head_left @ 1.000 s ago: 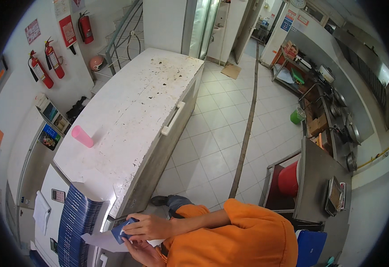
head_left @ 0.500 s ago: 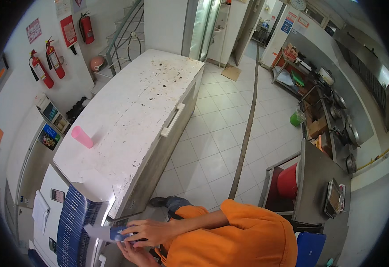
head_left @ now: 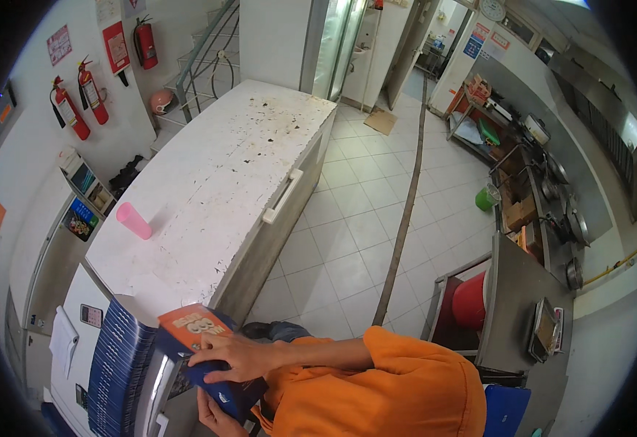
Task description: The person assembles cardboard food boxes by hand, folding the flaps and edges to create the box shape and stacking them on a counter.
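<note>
Close to my body, a dark blue and orange cardboard box (head_left: 187, 324) is spread into a box shape, its orange panel facing up and its blue side below. My right hand (head_left: 235, 357) lies across the top of it, fingers bent over the blue edge. Below, my left hand (head_left: 216, 416) grips the blue lower part, its palm partly hidden by the box. Just left of the box stands a long stack of flat blue cartons (head_left: 120, 375) on the white counter (head_left: 71, 298).
A worn white chest freezer (head_left: 194, 197) holds a pink cup (head_left: 134, 221). Phones and a notepad (head_left: 63, 342) lie left of the stack. To the right are a steel table (head_left: 515, 313) and a red bucket (head_left: 470, 300). A dark strip (head_left: 404, 226) runs along the tiled floor.
The carton was seen nearly edge-on as a narrow blue and white shape; now it is opened out with its orange panel visible. My hands have shifted slightly around it.
</note>
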`<state>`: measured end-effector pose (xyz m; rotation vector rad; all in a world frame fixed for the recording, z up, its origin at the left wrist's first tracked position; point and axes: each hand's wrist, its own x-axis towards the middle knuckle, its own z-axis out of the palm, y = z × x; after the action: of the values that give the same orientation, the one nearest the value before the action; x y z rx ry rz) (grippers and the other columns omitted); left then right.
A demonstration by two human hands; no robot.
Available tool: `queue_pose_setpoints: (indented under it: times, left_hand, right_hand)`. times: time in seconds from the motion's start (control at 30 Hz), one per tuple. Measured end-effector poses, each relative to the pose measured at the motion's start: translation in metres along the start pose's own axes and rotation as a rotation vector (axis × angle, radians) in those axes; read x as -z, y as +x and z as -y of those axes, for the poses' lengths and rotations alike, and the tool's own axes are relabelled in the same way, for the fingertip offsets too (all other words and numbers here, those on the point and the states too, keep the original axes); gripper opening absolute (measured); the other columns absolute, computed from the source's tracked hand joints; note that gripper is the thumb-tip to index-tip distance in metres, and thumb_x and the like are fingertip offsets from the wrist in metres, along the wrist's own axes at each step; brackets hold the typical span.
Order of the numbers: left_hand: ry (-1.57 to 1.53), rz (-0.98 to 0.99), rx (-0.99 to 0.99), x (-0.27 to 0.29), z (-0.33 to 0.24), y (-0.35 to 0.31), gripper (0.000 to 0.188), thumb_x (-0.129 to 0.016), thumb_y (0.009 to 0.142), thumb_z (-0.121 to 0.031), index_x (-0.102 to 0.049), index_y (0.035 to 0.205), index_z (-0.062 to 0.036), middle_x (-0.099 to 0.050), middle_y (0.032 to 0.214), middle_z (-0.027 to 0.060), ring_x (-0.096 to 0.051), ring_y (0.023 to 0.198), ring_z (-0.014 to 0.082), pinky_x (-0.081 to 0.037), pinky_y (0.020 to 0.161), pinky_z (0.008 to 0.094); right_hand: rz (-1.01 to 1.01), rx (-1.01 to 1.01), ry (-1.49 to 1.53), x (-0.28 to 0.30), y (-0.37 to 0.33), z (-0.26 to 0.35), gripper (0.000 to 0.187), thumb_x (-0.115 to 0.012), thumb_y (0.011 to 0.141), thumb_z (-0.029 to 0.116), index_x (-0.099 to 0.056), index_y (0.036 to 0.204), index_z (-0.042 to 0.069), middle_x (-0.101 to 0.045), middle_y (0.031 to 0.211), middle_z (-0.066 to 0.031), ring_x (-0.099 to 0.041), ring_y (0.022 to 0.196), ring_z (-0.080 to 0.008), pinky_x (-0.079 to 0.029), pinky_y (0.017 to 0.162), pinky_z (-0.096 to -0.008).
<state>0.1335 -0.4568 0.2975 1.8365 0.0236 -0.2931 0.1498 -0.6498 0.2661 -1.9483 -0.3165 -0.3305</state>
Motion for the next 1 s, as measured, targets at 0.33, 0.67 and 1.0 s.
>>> queue_pose_setpoints:
  times: [0.33, 0.67, 1.0]
  left_hand:
    - [0.146, -0.085, -0.259, -0.006, 0.027, 0.013, 0.038, -0.049, 0.106, -0.017, -0.062, 0.132, 0.0070, -0.065, 0.129, 0.0257, -0.063, 0.113, 0.0330, -0.051, 0.096, 0.0399]
    - [-0.281, -0.632, 0.067, 0.010, 0.071, 0.037, 0.048, -0.052, 0.107, -0.034, -0.050, 0.135, 0.0050, -0.061, 0.129, 0.0183, -0.062, 0.118, 0.0244, -0.055, 0.099, 0.0391]
    - [-0.910, 0.074, 0.363, -0.011, 0.082, 0.037, 0.047, -0.053, 0.107, -0.032, -0.050, 0.139, 0.0016, -0.062, 0.130, 0.0174, -0.065, 0.113, 0.0226, -0.056, 0.096, 0.0361]
  right_hand:
    - [-0.082, -0.086, 0.073, -0.027, -0.014, -0.008, 0.034, -0.070, 0.092, 0.024, -0.064, 0.120, 0.006, -0.053, 0.113, -0.0186, -0.057, 0.107, -0.0366, -0.047, 0.092, -0.0445]
    - [0.332, -0.029, 0.155, -0.009, -0.012, 0.028, 0.023, -0.072, 0.090, 0.021, -0.065, 0.107, 0.006, -0.047, 0.108, -0.0193, -0.057, 0.100, -0.0383, -0.045, 0.086, -0.0466]
    - [0.006, -0.069, 0.507, -0.048, -0.038, -0.004, 0.023, -0.070, 0.096, 0.019, -0.073, 0.116, 0.007, -0.055, 0.096, -0.0079, -0.059, 0.088, -0.0174, -0.049, 0.073, -0.0320]
